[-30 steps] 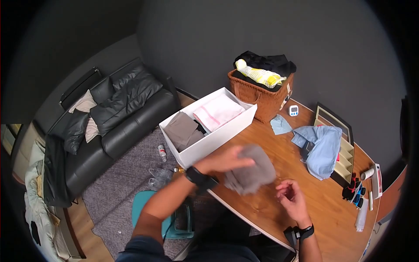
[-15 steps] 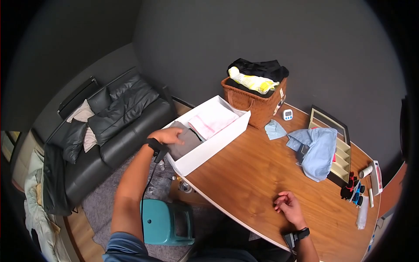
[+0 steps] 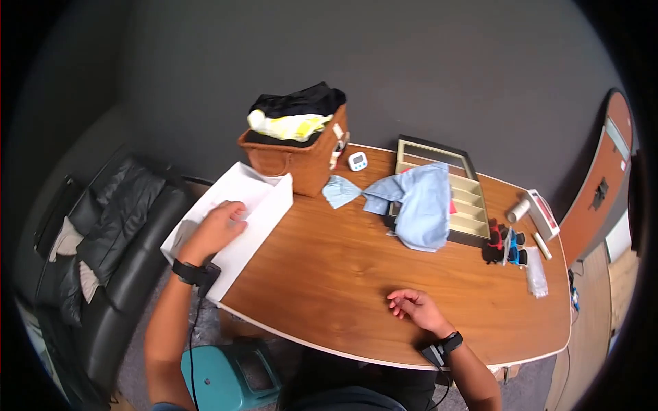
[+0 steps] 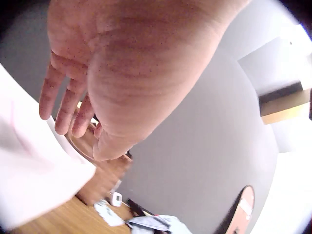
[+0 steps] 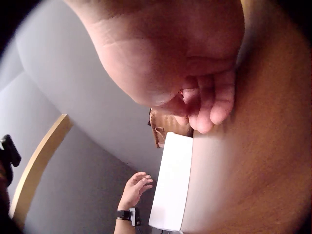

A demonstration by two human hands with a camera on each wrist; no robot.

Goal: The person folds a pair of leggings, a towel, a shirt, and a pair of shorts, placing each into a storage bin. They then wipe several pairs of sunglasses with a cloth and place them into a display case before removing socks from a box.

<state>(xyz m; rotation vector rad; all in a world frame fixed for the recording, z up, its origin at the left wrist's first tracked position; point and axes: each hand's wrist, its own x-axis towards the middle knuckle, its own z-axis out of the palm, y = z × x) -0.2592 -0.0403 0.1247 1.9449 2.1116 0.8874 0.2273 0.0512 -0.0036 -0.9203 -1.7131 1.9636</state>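
Note:
My left hand (image 3: 218, 231) is over the white box (image 3: 255, 248) at the table's left end, holding nothing, its fingers loosely bent in the left wrist view. Inside the box lies a folded white cloth with pink lines (image 4: 22, 141); the folded grey cloth is mostly hidden behind the hand and wrist. My right hand (image 3: 418, 309) rests near the front of the wooden table (image 3: 322, 274), fingers loosely curled around nothing. Beyond it a crumpled light blue garment (image 3: 421, 209) lies partly over a compartment case (image 3: 468, 205).
A brown woven basket (image 3: 298, 168) heaped with black and yellow-white cloth stands behind the box. A small light blue cloth (image 3: 340, 192) and a white timer (image 3: 357, 162) lie beside it. Sunglasses (image 3: 515, 248) sit at the right. A teal stool (image 3: 229, 377) stands below the front edge.
My left hand carried the folded grey cloth into the white box, let it go and rose off it. The head view has swung right. My right hand stays on the table.

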